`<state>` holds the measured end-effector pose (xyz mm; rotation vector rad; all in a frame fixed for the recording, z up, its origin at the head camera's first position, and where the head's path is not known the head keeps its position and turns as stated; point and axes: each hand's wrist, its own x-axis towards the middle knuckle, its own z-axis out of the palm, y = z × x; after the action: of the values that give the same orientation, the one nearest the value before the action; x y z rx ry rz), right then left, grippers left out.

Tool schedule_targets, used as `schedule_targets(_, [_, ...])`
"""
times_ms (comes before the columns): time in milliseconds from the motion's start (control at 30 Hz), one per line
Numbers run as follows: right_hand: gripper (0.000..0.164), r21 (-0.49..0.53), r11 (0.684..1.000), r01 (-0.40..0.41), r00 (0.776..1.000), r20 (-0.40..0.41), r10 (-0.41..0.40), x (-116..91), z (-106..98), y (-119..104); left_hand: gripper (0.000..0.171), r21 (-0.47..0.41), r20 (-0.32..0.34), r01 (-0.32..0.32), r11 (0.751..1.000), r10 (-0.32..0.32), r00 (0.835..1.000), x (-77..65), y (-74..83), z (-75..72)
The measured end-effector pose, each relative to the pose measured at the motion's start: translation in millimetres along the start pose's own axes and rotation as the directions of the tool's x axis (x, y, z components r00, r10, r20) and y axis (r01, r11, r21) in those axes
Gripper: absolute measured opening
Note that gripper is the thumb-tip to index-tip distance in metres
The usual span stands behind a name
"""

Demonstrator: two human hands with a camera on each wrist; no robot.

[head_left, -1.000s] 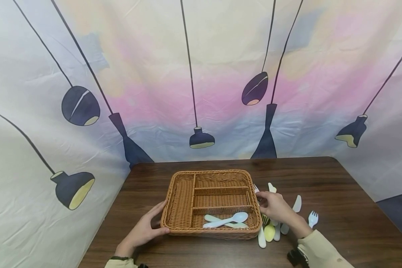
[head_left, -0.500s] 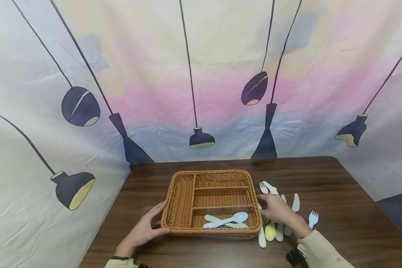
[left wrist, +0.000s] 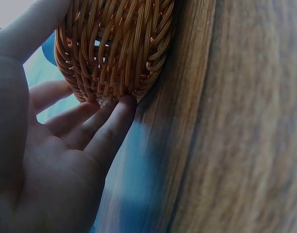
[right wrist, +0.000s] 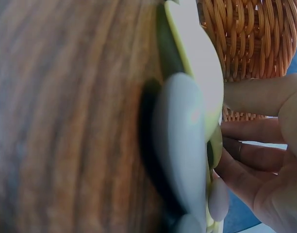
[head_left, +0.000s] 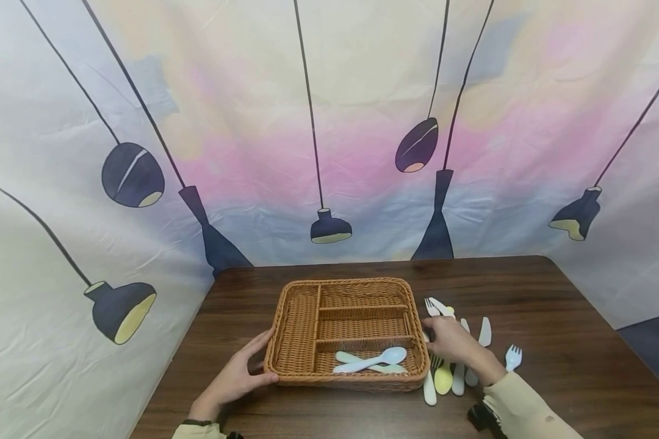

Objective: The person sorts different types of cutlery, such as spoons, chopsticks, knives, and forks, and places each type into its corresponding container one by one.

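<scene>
Cloth (head_left: 230, 110) printed with hanging lamps rises beyond all the fingers. Below it spreads a dark wooden table (head_left: 351, 417), reaching under and past them. On it a wicker basket (head_left: 346, 380) stands upright between the left hand (head_left: 238, 371) and the right hand (head_left: 451, 338), its long axis running from one set of fingers to the other. One long section lies next to the left fingers, three shorter ones toward the right fingers; of these three, the one nearest the person holds a pale blue spoon (head_left: 391, 356) laid across a pale green utensil (head_left: 348, 357) — both lengthwise in that section, the spoon's bowl toward the right fingers.

The left hand's fingers are spread and nearly straight, touching the basket's side wall, with the thumb at the near corner. The right hand reaches down over loose cutlery (head_left: 458, 381) just outside the opposite wall; its fingertips are hidden, so I cannot tell whether they grip a piece.

Past those fingertips a white fork (head_left: 431, 306) points its tines away from the person. On their near side a yellow spoon (head_left: 443, 379) has its bowl toward the person. Right of the fingers lie a white knife (head_left: 485, 331), blade away, and — farther out — a pale fork (head_left: 513, 358), tines also away.
</scene>
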<state>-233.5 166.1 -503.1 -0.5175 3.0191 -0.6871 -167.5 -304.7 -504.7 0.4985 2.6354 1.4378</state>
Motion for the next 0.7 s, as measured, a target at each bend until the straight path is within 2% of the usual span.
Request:
schedule_targets(267, [0.04, -0.019, 1.0, -0.011, 1.0, -0.003, 0.011, 2.0, 0.8, -4.4, 0.093, -0.022, 0.001, 0.006, 1.0, -0.006, 1.0, -1.0, 1.4, 0.6])
schedule_targets(467, [0.035, -0.064, 0.997, 0.042, 0.999, -0.03, -0.044, 2.2, 0.4, -4.9, 0.093, -0.03, 0.007, 0.002, 1.0, -0.002, 1.0, -0.7, 0.2, 1.2])
schedule_targets(700, [0.036, -0.11, 0.989, 0.096, 0.994, -0.047, -0.102, -0.5, 0.1, -4.1, 0.093, -0.025, 0.011, 0.008, 1.0, -0.008, 1.0, -0.2, 1.0, 1.0])
